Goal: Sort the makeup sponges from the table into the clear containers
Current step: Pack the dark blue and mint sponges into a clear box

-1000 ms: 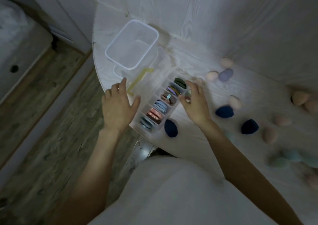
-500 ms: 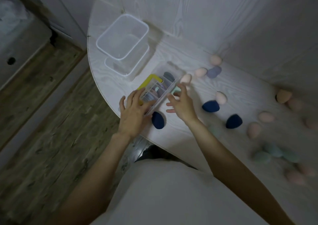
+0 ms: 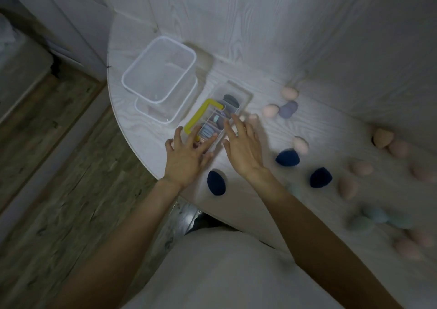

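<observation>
A clear divided organizer box (image 3: pixel 236 96) with a yellow clasp (image 3: pixel 201 115) lies on the white table (image 3: pixel 236 204), with flat coloured sponges in its compartments. My left hand (image 3: pixel 186 160) rests on its near end, fingers spread over the lid. My right hand (image 3: pixel 243 150) touches the box's right side with straight fingers. Loose egg-shaped sponges lie to the right: dark blue ones (image 3: pixel 216 182) (image 3: pixel 287 158) (image 3: pixel 320 177), pink ones (image 3: pixel 300 144) (image 3: pixel 270 110), a purple one (image 3: pixel 288 109), an orange one (image 3: pixel 383 138) and blurred teal ones (image 3: pixel 376 216).
Two stacked clear tubs (image 3: pixel 160 77) stand at the table's back left, beside the organizer. A white wood-grain wall (image 3: pixel 283 37) runs behind the table. The rounded table edge drops to a wooden floor (image 3: pixel 71 190) on the left.
The organizer's lid, lying open to the left a second ago, now covers the compartments. My left hand moved onto the box and my right hand shifted from the compartments to its right side.
</observation>
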{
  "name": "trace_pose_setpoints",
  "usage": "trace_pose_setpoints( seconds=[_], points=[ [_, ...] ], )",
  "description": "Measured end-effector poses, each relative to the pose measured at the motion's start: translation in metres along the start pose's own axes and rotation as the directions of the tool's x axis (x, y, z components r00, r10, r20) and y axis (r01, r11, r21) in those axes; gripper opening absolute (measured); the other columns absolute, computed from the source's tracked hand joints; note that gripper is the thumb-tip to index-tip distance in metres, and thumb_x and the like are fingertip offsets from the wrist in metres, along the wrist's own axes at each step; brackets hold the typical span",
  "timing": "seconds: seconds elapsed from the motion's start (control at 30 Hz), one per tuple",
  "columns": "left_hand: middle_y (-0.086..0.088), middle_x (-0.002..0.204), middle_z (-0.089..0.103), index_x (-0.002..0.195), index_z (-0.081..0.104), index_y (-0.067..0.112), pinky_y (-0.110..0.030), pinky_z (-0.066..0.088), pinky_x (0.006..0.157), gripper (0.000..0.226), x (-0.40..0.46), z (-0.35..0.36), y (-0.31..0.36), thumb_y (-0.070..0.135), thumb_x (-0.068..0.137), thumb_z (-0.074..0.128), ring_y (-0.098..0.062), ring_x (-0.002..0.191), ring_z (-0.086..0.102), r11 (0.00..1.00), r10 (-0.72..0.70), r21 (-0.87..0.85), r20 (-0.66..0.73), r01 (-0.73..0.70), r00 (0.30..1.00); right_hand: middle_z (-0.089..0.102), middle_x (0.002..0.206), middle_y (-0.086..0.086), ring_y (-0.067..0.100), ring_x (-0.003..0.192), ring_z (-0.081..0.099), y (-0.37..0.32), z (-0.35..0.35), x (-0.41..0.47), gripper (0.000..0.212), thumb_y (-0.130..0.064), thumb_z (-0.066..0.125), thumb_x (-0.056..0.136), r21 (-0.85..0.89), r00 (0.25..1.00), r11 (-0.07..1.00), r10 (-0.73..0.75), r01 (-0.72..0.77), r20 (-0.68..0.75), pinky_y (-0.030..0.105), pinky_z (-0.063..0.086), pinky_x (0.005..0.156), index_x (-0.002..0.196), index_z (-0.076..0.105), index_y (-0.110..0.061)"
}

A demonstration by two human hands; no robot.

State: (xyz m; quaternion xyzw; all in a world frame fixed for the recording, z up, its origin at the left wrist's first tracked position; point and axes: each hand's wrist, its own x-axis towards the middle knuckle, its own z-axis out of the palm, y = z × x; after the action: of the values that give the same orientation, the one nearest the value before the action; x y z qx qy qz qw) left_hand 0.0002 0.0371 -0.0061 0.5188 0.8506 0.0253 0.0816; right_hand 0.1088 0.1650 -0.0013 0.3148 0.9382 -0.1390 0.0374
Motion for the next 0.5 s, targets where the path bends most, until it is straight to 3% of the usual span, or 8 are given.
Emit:
trace_pose_setpoints(
  seconds=[0.1, 0.2, 0.3, 0.4, 0.5],
  points=[
    [-0.013, 0.147, 0.035, 0.139, 0.039, 0.034, -0.059, 0.038, 0.087, 0.056, 0.027, -0.003, 0.002, 0.056, 0.089, 0.026, -0.055, 0.125, 0.031, 0.998, 0.051, -0.022, 0.055, -0.050, 0.997, 0.014, 0.157, 0.003, 0.027, 0.141, 0.016, 0.013, -0.010, 0.024, 0.053, -0.033, 0.033, 0.101, -0.083, 1.000, 0.996, 0.019, -0.018, 0.008, 0.041, 0.019, 0.113, 0.149, 0.017, -0.015],
    [-0.015, 0.151, 0.028, 0.141, 0.039, 0.026, -0.059, 0.020, 0.107, 0.065, 0.053, -0.015, 0.002, 0.059, 0.087, 0.026, -0.051, 0.135, 0.018, 0.986, 0.097, -0.141, 0.087, -0.084, 0.992, 0.005, 0.159, -0.001, 0.025, 0.144, 0.007, 0.027, -0.019, 0.049, 0.065, -0.051, 0.026, 0.098, -0.097, 0.992, 0.989, 0.115, -0.109, 0.055, 0.043, 0.013, 0.114, 0.150, 0.008, -0.017],
    [-0.016, 0.138, 0.046, 0.128, 0.055, 0.016, -0.049, 0.026, 0.109, 0.047, 0.063, -0.036, -0.005, 0.041, 0.090, 0.044, -0.041, 0.131, 0.035, 0.952, 0.124, -0.259, -0.164, -0.164, 0.979, -0.002, 0.159, -0.003, 0.026, 0.145, 0.003, 0.037, -0.026, 0.072, 0.073, -0.059, 0.025, 0.094, -0.099, 0.980, 0.981, 0.176, -0.167, 0.094, 0.044, 0.013, 0.114, 0.150, 0.002, -0.018],
    [-0.012, 0.129, 0.053, 0.120, 0.060, 0.012, -0.039, 0.034, 0.104, 0.034, 0.064, -0.057, -0.020, 0.025, 0.088, 0.058, -0.031, 0.122, 0.045, 0.922, 0.063, -0.313, -0.454, -0.225, 0.889, -0.001, 0.159, -0.004, 0.028, 0.145, 0.002, 0.041, -0.030, 0.087, 0.072, -0.058, 0.026, 0.095, -0.101, 0.977, 0.978, 0.193, -0.184, 0.087, 0.045, 0.013, 0.115, 0.151, 0.003, -0.019],
    [-0.012, 0.126, 0.054, 0.119, 0.060, 0.011, -0.040, 0.033, 0.105, 0.036, 0.064, -0.072, -0.049, 0.026, 0.086, 0.063, -0.031, 0.123, 0.044, 0.940, -0.036, -0.297, -0.578, -0.169, 0.815, -0.002, 0.159, -0.005, 0.029, 0.144, 0.002, 0.039, -0.032, 0.094, 0.070, -0.056, 0.027, 0.095, -0.075, 0.976, 0.978, 0.202, -0.196, 0.076, 0.045, 0.012, 0.115, 0.151, 0.002, -0.020]
  ],
)
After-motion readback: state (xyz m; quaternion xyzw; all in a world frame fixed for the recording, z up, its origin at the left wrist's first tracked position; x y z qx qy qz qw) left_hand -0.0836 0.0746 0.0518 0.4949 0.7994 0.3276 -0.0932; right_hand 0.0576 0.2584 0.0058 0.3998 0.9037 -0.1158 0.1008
